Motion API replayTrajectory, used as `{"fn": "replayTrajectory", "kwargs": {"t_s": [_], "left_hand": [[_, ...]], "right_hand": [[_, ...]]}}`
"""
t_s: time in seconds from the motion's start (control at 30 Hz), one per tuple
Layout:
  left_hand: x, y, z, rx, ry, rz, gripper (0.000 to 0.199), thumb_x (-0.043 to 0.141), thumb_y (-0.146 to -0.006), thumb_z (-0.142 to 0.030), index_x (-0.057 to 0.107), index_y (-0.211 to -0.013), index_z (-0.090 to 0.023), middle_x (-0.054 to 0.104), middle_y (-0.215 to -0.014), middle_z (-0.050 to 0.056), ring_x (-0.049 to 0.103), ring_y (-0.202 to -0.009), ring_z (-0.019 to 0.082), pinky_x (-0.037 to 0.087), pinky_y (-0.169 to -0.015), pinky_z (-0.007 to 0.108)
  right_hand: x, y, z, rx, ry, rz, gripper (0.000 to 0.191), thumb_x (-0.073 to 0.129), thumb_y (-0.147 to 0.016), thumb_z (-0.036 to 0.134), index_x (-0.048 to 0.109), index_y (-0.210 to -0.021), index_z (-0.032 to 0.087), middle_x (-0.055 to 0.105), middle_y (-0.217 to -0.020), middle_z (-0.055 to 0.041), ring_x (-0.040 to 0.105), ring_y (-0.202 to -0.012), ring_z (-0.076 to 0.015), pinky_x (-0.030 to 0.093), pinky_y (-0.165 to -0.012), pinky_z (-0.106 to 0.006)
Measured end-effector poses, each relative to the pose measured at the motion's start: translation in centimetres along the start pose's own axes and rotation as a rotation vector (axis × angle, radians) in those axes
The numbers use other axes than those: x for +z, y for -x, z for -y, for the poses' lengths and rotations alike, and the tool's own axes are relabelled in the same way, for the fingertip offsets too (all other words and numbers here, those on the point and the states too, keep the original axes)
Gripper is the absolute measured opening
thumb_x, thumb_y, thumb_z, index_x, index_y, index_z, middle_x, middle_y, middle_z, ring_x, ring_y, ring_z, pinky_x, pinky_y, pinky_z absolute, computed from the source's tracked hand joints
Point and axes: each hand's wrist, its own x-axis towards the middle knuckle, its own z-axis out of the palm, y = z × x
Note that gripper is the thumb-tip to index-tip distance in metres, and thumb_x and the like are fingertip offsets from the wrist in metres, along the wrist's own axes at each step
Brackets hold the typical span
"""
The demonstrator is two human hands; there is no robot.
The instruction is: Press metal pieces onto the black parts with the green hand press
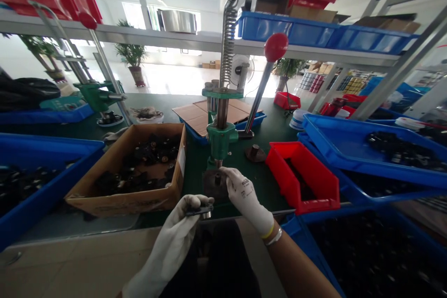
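My left hand (185,223), in a white glove, is closed around a small black part with a silver metal ring (206,214) on its underside, held in front of the bench edge. Also gloved, my right hand (242,193) reaches to the base of the green arbor press (220,142). Its thumb and forefinger are pinched together just under the press ram, by a dark upright pin (218,178) on the base plate. Whatever sits between those fingertips is too small to make out. The press lever with its red knob (275,47) stands raised.
Left of the press, a cardboard box (129,202) holds black parts, with a blue bin (52,144) beyond. A red bin (317,206) and stacked blue trays (349,160) are on the right. A dark metal block (255,152) lies near the red bin. Overhead runs a shelf (206,43).
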Motion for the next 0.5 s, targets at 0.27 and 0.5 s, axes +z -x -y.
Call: {"fn": "replayTrajectory", "kwargs": {"t_s": [0.27, 0.5], "left_hand": [[-2.0, -1.0, 0.0, -0.068, 0.03, -0.025, 0.034, 0.091, -0.064, -0.025, 0.075, -0.094, -0.028, 0.077, -0.117, 0.0, 0.072, -0.11, 0.019, 0.06, -0.09, 0.019], [-4.7, -3.8, 1.3, -0.26, 0.052, 0.06, 0.031, 0.075, -0.082, -0.038, 0.072, -0.113, -0.041, 0.074, -0.126, -0.003, 0.067, -0.125, 0.024, 0.064, -0.09, 0.03]], "right_hand": [[-1.1, 0.3, 2.4, 0.049, 0.108, 0.057, 0.038, 0.051, -0.096, 0.011, 0.067, -0.128, 0.022, 0.069, -0.129, -0.009, 0.07, -0.106, -0.0202, 0.057, -0.094, -0.032], [-1.2, 3.9, 5.2, 0.178, -0.778, 0.221, 0.04, 0.081, -0.079, 0.042, 0.074, -0.112, 0.021, 0.068, -0.117, -0.0053, 0.068, -0.094, -0.0148, 0.055, -0.081, -0.022]]}}
